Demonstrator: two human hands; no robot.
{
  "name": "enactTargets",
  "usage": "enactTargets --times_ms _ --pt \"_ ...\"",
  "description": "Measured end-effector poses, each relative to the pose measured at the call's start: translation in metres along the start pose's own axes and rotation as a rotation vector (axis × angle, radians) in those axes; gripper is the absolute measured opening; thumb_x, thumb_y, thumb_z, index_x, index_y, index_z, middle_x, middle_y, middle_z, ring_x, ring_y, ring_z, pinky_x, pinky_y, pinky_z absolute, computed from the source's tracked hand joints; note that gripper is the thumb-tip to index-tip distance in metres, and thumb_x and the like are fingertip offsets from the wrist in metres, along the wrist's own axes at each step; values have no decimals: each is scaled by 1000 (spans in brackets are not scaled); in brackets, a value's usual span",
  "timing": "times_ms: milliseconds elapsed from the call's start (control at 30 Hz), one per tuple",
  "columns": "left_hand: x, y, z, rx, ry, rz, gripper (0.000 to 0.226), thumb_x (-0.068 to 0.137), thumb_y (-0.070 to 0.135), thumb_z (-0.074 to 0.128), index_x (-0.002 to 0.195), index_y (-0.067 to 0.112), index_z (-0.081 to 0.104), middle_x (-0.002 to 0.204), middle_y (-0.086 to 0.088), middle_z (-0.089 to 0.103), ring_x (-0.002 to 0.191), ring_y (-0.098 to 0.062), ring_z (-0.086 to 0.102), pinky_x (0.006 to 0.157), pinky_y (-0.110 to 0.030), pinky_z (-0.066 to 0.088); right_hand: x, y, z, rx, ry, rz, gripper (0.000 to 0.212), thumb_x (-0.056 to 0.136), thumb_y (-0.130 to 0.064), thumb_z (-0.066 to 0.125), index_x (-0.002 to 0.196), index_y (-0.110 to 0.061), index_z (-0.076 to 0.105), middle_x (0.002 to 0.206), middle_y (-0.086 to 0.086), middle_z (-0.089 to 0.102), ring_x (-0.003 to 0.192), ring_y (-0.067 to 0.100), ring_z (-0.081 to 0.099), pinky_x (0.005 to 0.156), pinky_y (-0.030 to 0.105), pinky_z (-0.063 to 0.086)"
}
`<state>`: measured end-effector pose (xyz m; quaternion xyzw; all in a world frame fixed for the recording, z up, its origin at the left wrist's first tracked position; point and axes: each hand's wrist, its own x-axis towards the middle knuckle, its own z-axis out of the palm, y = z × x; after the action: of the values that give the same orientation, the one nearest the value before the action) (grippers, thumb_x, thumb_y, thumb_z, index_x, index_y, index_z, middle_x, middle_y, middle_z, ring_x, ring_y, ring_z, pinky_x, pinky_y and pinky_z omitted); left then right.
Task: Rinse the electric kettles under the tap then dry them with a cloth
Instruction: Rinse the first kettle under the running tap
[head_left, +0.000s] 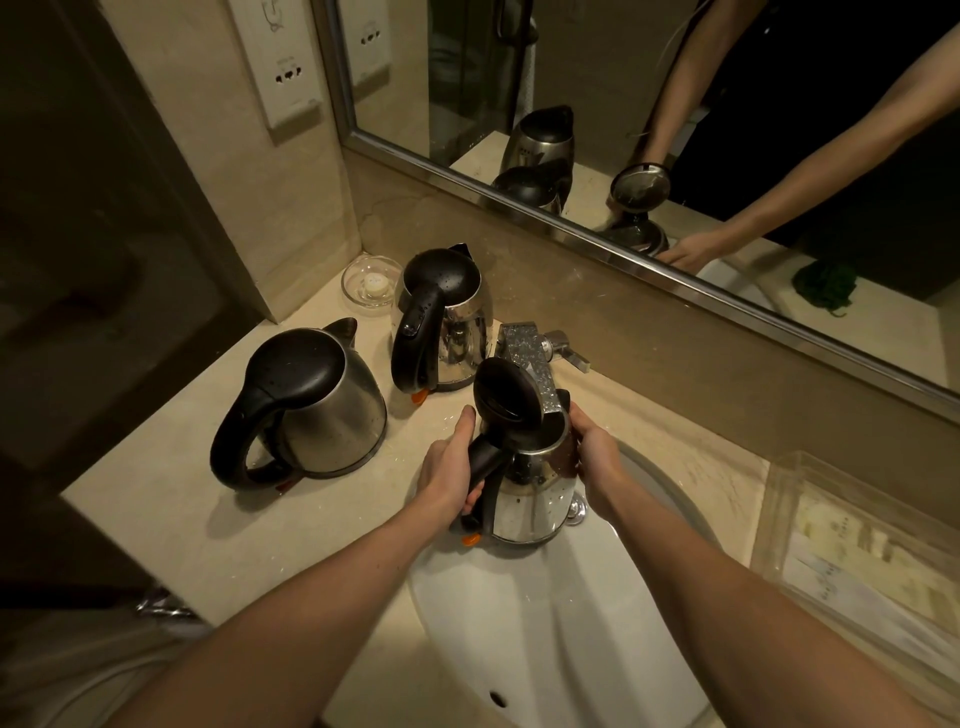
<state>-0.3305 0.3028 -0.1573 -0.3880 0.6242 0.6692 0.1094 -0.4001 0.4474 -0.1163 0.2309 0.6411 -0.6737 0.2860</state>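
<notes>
Gripping a steel electric kettle (535, 509) over a white basin (545, 623), a person holds it upright just under the spout of a chrome tap (530, 353), its black lid (506, 389) hinged open. The left hand (449, 467) is curled round the black handle, while the right hand (597, 457) wraps the wet metal body on the opposite side. Whether water is running cannot be told. On the beige counter (182, 509) to the left stand a rounder kettle (322, 410) and, beside the tap, a taller kettle (447, 317), both with lids closed. A glass dish (371, 283) sits in the corner behind them. A green cloth (823, 283) shows only in the mirror (675, 104); a clear plastic tray (857, 545) lies right of the basin.
</notes>
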Motion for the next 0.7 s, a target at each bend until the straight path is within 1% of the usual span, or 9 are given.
enactTargets --times_ms 133,267,367,533,700 --pt "1 0 0 0 -1 2 75 95 74 32 88 6 62 58 -5 53 42 -14 52 43 -22 41 -1 0 -1 -7 -1 -3 38 106 -30 37 140 -27 53 95 -1 67 82 13 62 67 26 49" --pt "1 0 0 12 -4 13 74 95 74 32 88 7 61 58 -5 52 40 -12 50 42 -23 40 -3 -2 -1 0 -13 -14 37 107 -27 35 138 -26 55 93 -1 67 78 12 62 63 24 50" --pt "1 0 1 11 -10 18 74 95 74 31 88 7 62 58 -5 53 40 -13 50 42 -22 41 -2 -2 0 -13 1 -15 37 106 -29 36 138 -27 55 91 -3 68 79 11 62 66 24 50" --pt "0 1 0 16 -3 11 74 96 72 31 86 6 61 57 -5 52 38 -12 49 41 -22 40 -3 -3 0 -11 -12 -22 37 107 -27 35 137 -24 55 92 -2 66 78 11 62 59 23 51" --pt "1 1 -1 10 -2 -1 75 95 74 32 86 6 62 56 -5 52 40 -13 51 42 -22 40 -3 -3 -1 -21 -11 -31 37 107 -26 34 137 -24 54 88 -3 64 75 10 59 67 24 48"
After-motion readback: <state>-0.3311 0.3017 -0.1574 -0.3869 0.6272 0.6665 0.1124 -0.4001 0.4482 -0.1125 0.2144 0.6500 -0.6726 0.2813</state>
